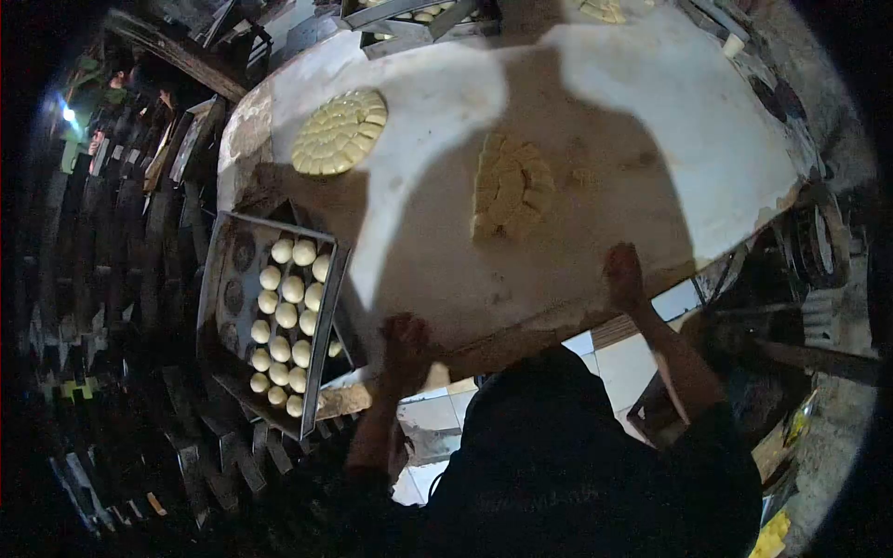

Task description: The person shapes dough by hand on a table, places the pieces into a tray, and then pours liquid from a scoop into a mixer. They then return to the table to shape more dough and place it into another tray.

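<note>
In the shadow near the table's front edge, my left hand (407, 337) is low at the tabletop, just right of the tray of dough balls. Its fingers look curled and closed; what is under them, if anything, is hidden. My right hand (624, 270) rests on the table farther right, also closed like a fist, its inside out of sight. Between and beyond my hands lies a round of dough (512, 191) cut into pieces, with a ragged, partly missing left side. A fuller scored dough round (340, 132) sits at the far left, pale and shiny.
A dark metal tray (216, 288) holds several rows of round dough balls (291, 289) at the table's left edge, over another tray. More stacked trays (423, 30) with dough balls stand at the far edge. Part of another dough piece (605, 10) shows at the top.
</note>
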Demonstrator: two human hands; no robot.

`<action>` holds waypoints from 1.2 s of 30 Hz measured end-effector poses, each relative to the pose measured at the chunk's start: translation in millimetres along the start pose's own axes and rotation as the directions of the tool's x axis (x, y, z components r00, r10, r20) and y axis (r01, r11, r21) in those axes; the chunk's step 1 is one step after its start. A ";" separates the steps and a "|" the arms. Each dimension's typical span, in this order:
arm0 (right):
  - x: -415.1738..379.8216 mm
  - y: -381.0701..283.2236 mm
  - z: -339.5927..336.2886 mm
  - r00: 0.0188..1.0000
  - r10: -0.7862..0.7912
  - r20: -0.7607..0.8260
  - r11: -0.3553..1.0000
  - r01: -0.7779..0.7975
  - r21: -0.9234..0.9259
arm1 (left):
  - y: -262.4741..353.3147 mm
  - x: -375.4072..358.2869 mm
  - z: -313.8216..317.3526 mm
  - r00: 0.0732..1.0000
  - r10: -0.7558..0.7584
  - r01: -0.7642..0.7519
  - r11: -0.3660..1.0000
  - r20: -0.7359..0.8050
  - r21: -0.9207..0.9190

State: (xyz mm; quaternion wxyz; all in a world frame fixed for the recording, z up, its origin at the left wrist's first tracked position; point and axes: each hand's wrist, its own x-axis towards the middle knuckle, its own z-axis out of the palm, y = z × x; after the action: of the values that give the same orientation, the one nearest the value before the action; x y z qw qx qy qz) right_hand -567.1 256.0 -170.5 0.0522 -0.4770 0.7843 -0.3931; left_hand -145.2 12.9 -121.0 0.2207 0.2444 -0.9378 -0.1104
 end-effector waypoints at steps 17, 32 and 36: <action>84.0 0.8 -28.4 0.807 0.160 0.568 0.983 -0.076 -0.170 | -21.2 4.3 66.0 0.832 -0.514 0.553 0.802 0.209 -0.228; 134.5 8.6 12.1 0.967 -0.044 0.253 0.988 0.079 -0.131 | -29.7 86.2 35.8 0.801 -0.589 0.579 0.808 -0.112 -0.111; 92.9 -5.4 62.7 0.972 -0.232 0.030 0.957 0.234 -0.170 | -9.2 111.5 92.2 0.654 -0.747 0.615 0.616 -0.118 -0.492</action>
State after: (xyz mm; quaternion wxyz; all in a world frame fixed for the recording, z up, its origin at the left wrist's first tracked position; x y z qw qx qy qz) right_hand -584.7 145.8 -182.6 -0.0320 -0.5707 0.7536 -0.3246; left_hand -272.0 -42.3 -164.8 0.3520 0.5481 -0.6779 -0.3406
